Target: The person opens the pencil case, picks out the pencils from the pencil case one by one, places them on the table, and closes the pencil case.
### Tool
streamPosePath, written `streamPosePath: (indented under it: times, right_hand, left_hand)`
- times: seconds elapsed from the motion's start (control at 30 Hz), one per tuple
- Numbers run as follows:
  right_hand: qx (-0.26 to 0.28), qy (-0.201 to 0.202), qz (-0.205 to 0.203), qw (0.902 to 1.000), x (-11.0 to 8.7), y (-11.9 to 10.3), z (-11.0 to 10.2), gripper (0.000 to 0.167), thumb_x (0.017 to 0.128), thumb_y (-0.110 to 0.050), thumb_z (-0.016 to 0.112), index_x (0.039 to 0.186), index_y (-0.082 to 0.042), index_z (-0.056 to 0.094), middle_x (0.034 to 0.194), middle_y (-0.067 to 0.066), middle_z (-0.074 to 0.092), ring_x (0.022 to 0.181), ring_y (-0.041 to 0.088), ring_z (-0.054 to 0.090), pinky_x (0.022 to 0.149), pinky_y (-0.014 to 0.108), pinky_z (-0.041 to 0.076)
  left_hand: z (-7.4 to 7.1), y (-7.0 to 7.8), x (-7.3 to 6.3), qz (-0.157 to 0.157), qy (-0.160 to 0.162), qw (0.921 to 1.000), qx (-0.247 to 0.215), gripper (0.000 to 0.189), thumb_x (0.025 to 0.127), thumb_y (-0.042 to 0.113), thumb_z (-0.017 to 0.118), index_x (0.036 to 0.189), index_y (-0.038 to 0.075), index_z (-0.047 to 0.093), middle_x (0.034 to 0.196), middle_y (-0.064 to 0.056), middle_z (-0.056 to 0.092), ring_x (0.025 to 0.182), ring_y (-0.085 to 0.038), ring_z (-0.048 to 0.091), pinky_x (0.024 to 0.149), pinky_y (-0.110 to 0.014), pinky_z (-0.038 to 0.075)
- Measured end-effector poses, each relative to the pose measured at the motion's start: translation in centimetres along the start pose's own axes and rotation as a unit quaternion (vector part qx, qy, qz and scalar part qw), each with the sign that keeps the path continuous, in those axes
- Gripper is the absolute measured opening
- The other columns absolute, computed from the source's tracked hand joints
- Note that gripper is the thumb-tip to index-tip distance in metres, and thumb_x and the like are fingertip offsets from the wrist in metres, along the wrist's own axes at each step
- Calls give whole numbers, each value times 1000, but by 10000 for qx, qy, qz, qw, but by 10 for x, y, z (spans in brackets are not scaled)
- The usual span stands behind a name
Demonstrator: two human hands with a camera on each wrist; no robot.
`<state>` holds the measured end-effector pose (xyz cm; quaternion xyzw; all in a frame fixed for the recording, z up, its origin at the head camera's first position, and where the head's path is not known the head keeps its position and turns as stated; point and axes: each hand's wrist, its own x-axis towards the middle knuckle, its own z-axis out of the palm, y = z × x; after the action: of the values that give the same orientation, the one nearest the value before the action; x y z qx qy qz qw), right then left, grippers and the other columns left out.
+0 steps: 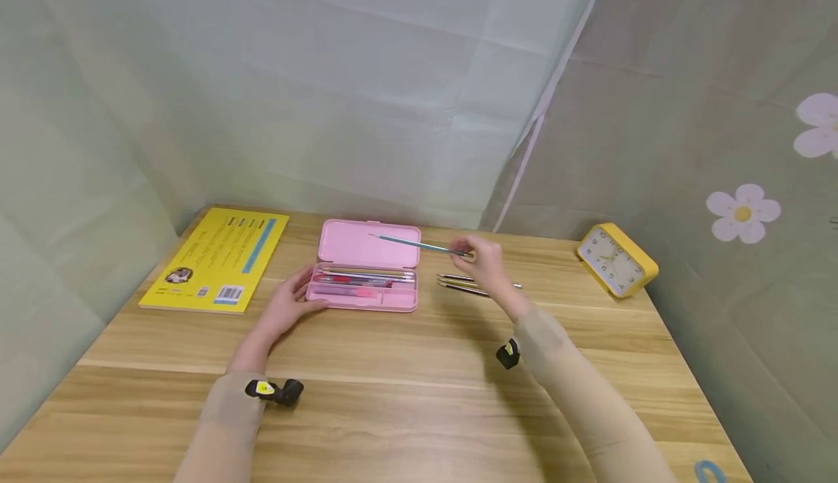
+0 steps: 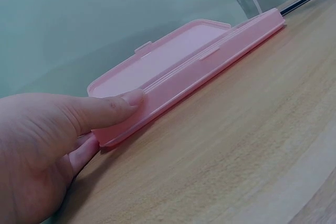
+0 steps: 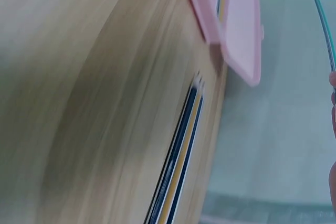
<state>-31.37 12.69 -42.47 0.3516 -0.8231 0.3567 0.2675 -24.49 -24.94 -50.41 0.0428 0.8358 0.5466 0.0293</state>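
A pink pencil case (image 1: 399, 301) lies with its lid (image 1: 353, 241) folded back; pencils, pens and a pink-capped pen sit in its compartments. My left hand (image 1: 288, 305) grips the case's left end. In the left wrist view the thumb (image 2: 113, 111) presses the front wall, with other fingers round the end. Held above the table, a teal pencil (image 1: 419, 244) is pinched near its back end by my right hand (image 1: 481, 261), its tip pointing left over the lid. Below that hand lie a few pencils (image 3: 181, 150), dark and yellow, side by side.
On the left of the wooden table (image 1: 393, 396) lies a yellow book (image 1: 216, 257). A yellow alarm clock (image 1: 617, 260) stands at the right. Hanging cloth (image 1: 366, 105) closes off the back and sides. A blue loop (image 1: 710, 470) shows at the near right edge.
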Motion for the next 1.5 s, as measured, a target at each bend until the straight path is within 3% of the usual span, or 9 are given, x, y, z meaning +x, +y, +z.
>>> streamPosePath:
  times: [0.3,0.53,0.7,1.1,1.23,1.5]
  right_hand:
    - [14,103,368,9993,-28,22,-32,19,72,12,76,88,6,67,81,18,73,69,31,70,64,38,62]
    - [212,-289,1316,9906,-50,32,-48,16,77,11,73,91,6,67,84,19,72,74,31,70,69,35,62]
    - [274,-635,1608,9846,-61,39,-57,16,78,11,72,92,8,67,84,19,72,73,25,70,69,28,61]
    - [805,-1403,2118,9638,-86,61,-66,15,78,11,72,92,9,66,82,21,70,72,3,63,67,15,55]
    - [1042,-1584,2248,9558,-92,66,-66,16,77,13,70,92,9,65,83,20,70,73,1,62,68,15,55]
    - [1105,-1793,2353,9488,-91,65,-66,18,77,12,69,94,12,64,86,21,71,74,3,62,70,17,57]
  left_hand:
    - [-1,-4,2,44,1,9999,132,95,86,26,76,154,-4,16,158,-28,22,142,-46,30,116,-53,32]
    - [-1,0,-1,61,8,10000,59,92,86,19,76,153,-7,17,156,-31,23,141,-48,31,115,-54,32]
    - [0,-3,0,49,4,10000,61,92,87,20,75,153,-6,18,156,-30,23,141,-47,31,115,-53,32]
    - [-1,-3,0,42,16,9997,220,94,87,25,75,154,-4,16,158,-29,22,142,-47,30,116,-54,31]
    - [-2,-2,-1,-36,-1,9997,257,95,87,26,75,154,-3,15,158,-29,22,142,-47,29,116,-55,31]
    - [-1,-1,0,18,-27,9999,158,95,87,24,75,154,-4,13,158,-28,21,143,-47,29,116,-54,30]
